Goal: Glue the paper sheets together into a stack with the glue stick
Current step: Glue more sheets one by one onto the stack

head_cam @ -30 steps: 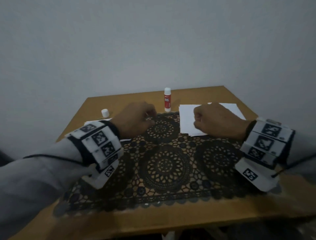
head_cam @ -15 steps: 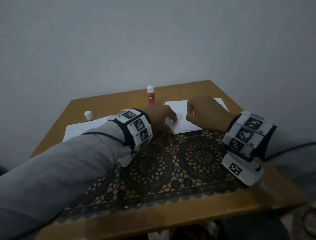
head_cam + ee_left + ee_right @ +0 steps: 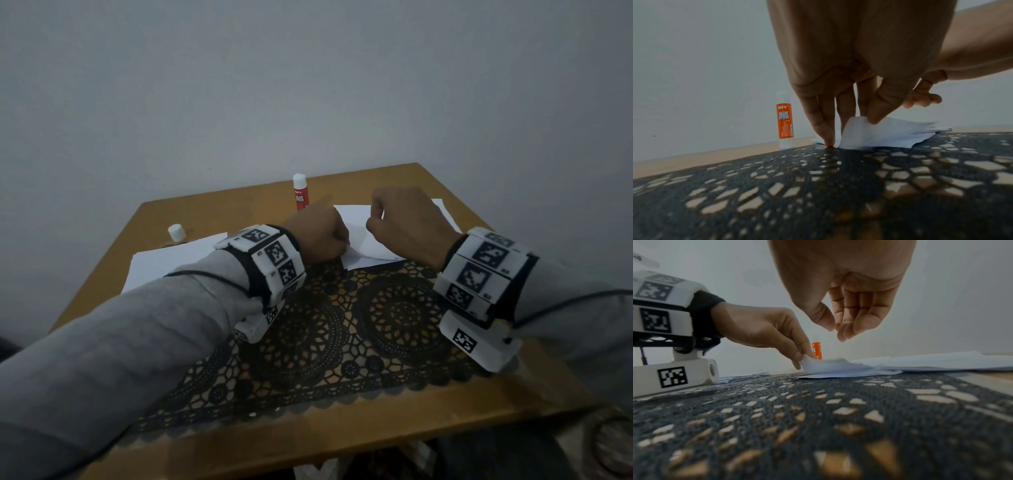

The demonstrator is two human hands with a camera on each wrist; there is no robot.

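Observation:
A pile of white paper sheets (image 3: 356,219) lies at the table's back right, partly on the lace mat. My left hand (image 3: 344,251) pinches the near left corner of the top sheet (image 3: 879,134) between thumb and fingers and lifts it a little, while another fingertip touches the mat. My right hand (image 3: 375,219) hovers just above the pile with loosely curled fingers (image 3: 842,335) that hold nothing. The orange glue stick (image 3: 300,193) stands upright and uncapped behind my left hand. More white sheets (image 3: 178,260) lie flat at the left.
The glue stick's white cap (image 3: 176,232) stands near the table's back left edge. A dark lace mat (image 3: 342,342) covers the middle and front of the wooden table (image 3: 212,209). A plain wall rises right behind the table.
My left hand has moved right across the mat to the pile and taken the top sheet's corner. My right hand has risen slightly off the paper.

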